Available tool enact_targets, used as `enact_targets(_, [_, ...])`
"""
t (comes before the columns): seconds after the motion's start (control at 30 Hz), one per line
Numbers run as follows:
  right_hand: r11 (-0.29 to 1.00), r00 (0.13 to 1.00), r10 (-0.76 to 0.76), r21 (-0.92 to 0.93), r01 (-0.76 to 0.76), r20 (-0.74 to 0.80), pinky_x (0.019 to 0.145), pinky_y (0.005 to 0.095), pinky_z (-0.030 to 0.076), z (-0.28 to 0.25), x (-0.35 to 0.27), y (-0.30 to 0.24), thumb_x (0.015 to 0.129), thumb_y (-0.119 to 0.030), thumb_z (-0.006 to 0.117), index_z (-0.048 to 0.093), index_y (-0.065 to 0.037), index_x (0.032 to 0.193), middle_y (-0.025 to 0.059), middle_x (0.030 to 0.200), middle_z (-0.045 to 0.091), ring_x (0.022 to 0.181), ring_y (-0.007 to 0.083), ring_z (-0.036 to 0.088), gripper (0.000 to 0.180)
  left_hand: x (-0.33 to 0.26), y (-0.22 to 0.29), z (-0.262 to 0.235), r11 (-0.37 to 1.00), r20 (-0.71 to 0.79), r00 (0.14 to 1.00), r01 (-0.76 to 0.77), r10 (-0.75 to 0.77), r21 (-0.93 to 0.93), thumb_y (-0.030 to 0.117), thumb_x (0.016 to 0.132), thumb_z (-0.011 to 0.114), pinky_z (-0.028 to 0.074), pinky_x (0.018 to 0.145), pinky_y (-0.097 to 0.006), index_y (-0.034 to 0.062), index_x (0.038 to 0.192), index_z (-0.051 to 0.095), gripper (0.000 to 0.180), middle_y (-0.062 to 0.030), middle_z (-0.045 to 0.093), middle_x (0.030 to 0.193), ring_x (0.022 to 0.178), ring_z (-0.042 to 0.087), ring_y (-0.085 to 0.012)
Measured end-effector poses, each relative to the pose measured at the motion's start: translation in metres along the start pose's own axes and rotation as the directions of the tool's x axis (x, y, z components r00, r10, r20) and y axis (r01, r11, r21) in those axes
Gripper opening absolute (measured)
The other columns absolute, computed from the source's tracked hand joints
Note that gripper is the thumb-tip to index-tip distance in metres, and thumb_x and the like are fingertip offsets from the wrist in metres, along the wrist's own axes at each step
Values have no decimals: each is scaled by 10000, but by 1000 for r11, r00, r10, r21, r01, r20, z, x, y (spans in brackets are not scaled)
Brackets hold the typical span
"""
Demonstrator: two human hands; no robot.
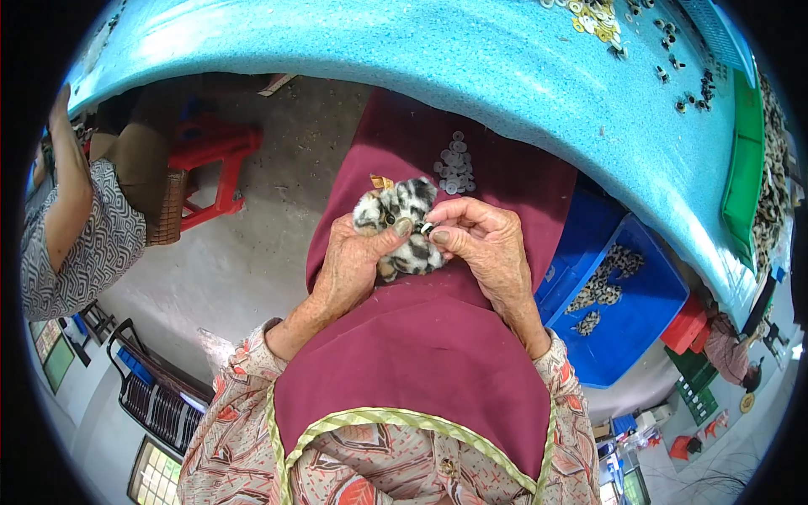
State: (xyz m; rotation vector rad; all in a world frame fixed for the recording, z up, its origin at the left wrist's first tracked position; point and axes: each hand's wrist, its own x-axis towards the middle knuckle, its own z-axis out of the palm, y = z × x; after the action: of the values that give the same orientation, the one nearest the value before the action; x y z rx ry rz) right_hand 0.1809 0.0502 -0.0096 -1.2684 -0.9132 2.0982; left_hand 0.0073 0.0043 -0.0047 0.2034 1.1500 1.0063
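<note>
A small spotted plush piece (410, 252), white and grey with black patches, is held over my lap. My left hand (353, 252) grips it from the left, the thumb pressed on its face beside a dark round eye (390, 219). At its right side my right hand (484, 240) pinches a small black-and-white plastic part (427, 228) against the fur. A yellowish tag (381, 182) sticks up from the top of the plush. Just beyond it, a heap of white plastic washers (455, 168) lies on my maroon apron (513, 168).
A blue table (471, 59) curves across the far side, bearing yellow-white rings (598, 18) and black eye parts (705, 91). Right of my lap, a blue bin (648, 337) holds spotted plush pieces. A green tray (745, 160) stands at the table's right. Another person (84, 227) sits left, near a red stool (223, 160).
</note>
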Motion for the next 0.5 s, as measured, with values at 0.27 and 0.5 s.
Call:
enact_targets(0.27, [1000, 1000, -19, -25, 18, -24, 587, 178, 451, 1, 2, 5, 815, -47, 708, 672, -8, 953, -1, 781, 639, 684, 39, 560, 148, 1, 2, -1, 998, -26, 999, 39, -38, 53, 64, 820, 705, 529, 767, -273, -14, 1082, 612, 288, -73, 672, 975, 855, 639, -131])
enact_targets(0.5, [999, 1000, 12, 41, -13, 15, 577, 182, 465, 0, 0, 7, 817, -32, 703, 644, 0, 909, 30, 762, 642, 640, 50, 566, 114, -5, 10, 5, 918, 31, 992, -127, 125, 376, 17, 795, 710, 534, 676, -239, 6, 1018, 661, 229, -34, 692, 851, 748, 637, -84])
